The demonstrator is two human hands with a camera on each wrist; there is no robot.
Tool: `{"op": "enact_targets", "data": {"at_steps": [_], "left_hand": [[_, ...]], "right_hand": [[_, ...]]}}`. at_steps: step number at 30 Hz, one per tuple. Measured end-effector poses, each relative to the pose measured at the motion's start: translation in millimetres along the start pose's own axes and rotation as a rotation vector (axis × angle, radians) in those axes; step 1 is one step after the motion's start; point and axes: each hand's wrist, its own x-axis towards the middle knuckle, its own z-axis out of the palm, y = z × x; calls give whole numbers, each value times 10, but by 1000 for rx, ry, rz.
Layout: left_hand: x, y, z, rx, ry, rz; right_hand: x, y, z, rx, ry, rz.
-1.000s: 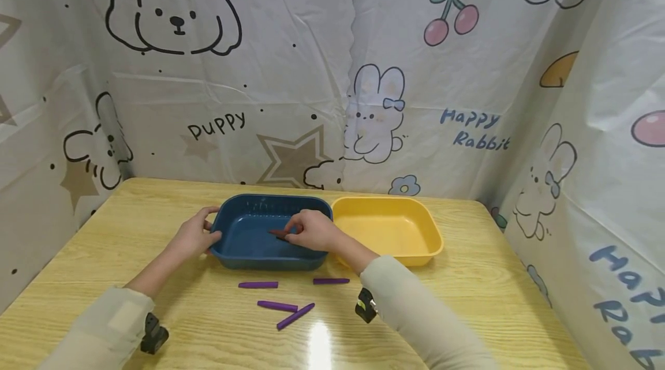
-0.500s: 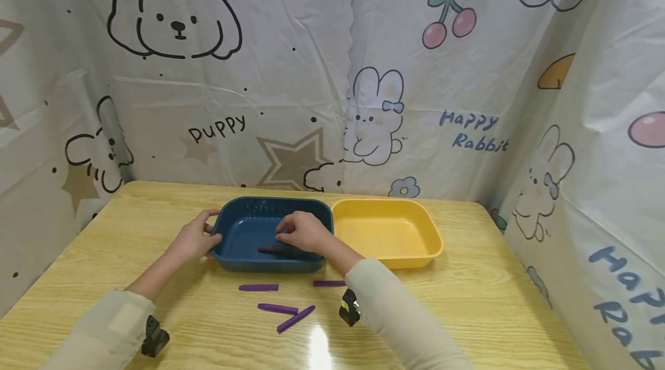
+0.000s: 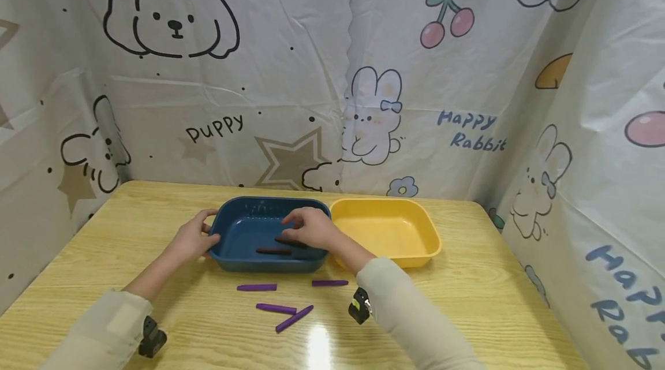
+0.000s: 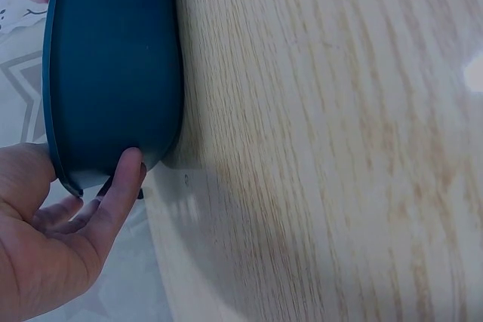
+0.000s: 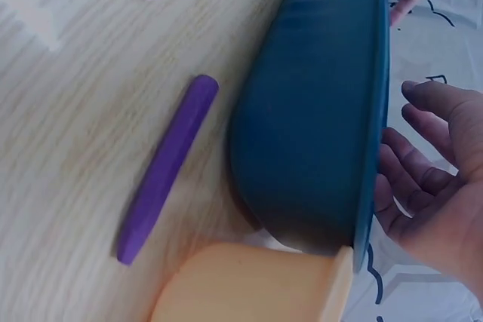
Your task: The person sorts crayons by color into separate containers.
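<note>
My left hand point(image 3: 192, 236) grips the left end of a dark blue plastic tray point(image 3: 265, 265), thumb at the rim and fingers against the outside. Above the tray's right half hovers my right hand point(image 3: 313, 228), its fingers loosely bent. In the right wrist view this hand point(image 5: 441, 179) shows a gap between thumb and forefinger, with nothing visible in it. Two dark reddish crayons lie on the tray floor: one nearer the front point(image 3: 273, 251), the other point(image 3: 288, 240) partly covered by my right hand.
A yellow tray point(image 3: 389, 230) stands against the blue one's right end. Several purple crayons lie on the wooden table point(image 3: 208, 324) in front, including one point(image 5: 167, 170) close to the blue tray. A printed curtain point(image 3: 291, 87) hangs behind and at the sides.
One second ago my right hand pinched a dark reddish crayon in the blue tray; it has let go and shifted slightly, and two crayons now show there. My left hand has stayed put.
</note>
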Motion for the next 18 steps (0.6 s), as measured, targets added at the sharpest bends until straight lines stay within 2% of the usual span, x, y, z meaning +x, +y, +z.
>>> {"op": "enact_targets", "data": {"at_steps": [9, 18], "left_hand": [[5, 4, -5, 8, -1, 1], [12, -1, 4, 7, 1, 18]], "right_hand": [[-121, 52, -136, 25, -7, -25], [-273, 91, -249, 85, -5, 8]]}}
